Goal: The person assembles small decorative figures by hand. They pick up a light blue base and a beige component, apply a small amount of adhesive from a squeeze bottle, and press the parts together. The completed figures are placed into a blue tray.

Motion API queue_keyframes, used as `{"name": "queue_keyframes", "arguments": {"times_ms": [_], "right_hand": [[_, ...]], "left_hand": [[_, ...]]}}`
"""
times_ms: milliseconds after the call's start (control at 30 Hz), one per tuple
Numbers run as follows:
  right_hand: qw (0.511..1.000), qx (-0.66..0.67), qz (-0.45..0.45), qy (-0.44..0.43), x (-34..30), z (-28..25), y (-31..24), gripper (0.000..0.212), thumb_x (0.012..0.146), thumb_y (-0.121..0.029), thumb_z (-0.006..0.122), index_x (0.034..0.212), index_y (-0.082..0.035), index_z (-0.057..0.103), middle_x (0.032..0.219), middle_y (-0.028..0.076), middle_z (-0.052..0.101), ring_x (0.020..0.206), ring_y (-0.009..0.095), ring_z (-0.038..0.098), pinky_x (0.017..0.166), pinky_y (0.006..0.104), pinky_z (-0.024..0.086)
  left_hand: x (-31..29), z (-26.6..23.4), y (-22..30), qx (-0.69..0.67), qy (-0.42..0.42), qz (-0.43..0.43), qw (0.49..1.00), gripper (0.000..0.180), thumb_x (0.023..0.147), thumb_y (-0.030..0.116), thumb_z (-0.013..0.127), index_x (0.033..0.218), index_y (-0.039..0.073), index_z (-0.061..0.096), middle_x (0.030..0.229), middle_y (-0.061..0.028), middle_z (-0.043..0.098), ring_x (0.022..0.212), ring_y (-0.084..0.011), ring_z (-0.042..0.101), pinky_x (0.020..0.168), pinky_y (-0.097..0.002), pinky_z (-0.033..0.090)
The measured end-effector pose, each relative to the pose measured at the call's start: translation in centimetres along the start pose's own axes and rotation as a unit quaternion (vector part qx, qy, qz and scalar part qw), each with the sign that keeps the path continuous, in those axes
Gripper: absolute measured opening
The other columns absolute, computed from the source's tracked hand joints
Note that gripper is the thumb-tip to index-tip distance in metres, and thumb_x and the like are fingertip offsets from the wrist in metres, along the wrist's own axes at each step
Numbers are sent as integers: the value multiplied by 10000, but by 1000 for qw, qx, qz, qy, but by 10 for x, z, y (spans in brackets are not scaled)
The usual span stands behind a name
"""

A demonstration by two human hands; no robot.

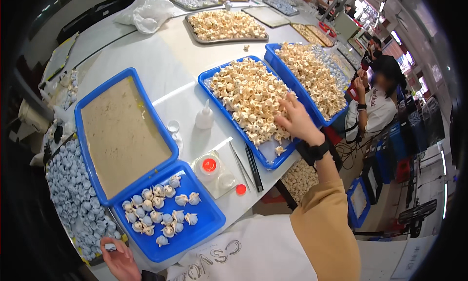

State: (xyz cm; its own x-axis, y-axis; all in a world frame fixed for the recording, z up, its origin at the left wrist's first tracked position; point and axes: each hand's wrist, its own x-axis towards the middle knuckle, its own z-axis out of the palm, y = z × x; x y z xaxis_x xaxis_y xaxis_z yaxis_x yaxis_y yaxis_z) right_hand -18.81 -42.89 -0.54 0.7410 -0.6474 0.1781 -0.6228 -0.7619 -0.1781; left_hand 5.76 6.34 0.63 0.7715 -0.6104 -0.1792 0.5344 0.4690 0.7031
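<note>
My left hand (121, 262) is closed around a small grey-blue rounded piece (111, 247), at the edge of a heap of similar grey-blue pieces (80, 183). Over at the right, my right hand (298, 119) reaches over a blue tray (266, 162) heaped with small cream-coloured hollow pieces (248, 93). Its fingers are apart and touch or hover just above the heap; nothing shows between them. Nearer to me, a smaller blue tray (207, 217) carries several assembled pieces (156, 216), each grey-blue and cream.
A blue tray with a brown bottom (124, 134) adjoins the small one. Between the trays stand a white squeeze bottle (204, 117), a red-topped pot (209, 165), tweezers (239, 164) and black pens (254, 169). Another cream-filled tray (312, 78) lies right; a person (378, 100) sits beyond.
</note>
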Motion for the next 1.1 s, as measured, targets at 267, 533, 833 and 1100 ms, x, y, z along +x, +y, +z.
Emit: {"name": "queue_keyframes", "arguments": {"times_ms": [267,533,833,1100], "right_hand": [[991,-24,-69,116,-21,1,-27,268,743,-112,586,965,3,489,947,179,508,922,353,460,819,400,387],[995,-2,-31,99,-17,-4,-37,163,691,-189,652,795,-77,594,796,80,583,818,284,522,751,382,415],[993,3,-68,97,-17,-10,-42,218,649,-112,668,848,-70,589,757,82,588,799,273,532,709,379,405],[999,23,30,-38,-4,-16,-36,275,633,-87,634,897,-75,559,803,101,588,795,284,544,686,394,413]], "left_hand": [[-13,1,8,55,-37,-10,998,300,926,227,410,1123,7,464,881,-88,538,714,-140,484,631,-261,412],[-31,13,-3,92,-14,-34,995,229,856,66,527,1078,30,483,872,-48,578,678,-94,532,579,-195,428],[-7,33,-7,125,-92,-48,987,284,829,57,550,1094,3,464,960,-69,552,711,-117,540,620,-216,449],[2,47,-4,214,-110,-101,965,309,809,129,605,1071,-8,518,957,-69,569,731,-110,555,623,-213,449]]}}
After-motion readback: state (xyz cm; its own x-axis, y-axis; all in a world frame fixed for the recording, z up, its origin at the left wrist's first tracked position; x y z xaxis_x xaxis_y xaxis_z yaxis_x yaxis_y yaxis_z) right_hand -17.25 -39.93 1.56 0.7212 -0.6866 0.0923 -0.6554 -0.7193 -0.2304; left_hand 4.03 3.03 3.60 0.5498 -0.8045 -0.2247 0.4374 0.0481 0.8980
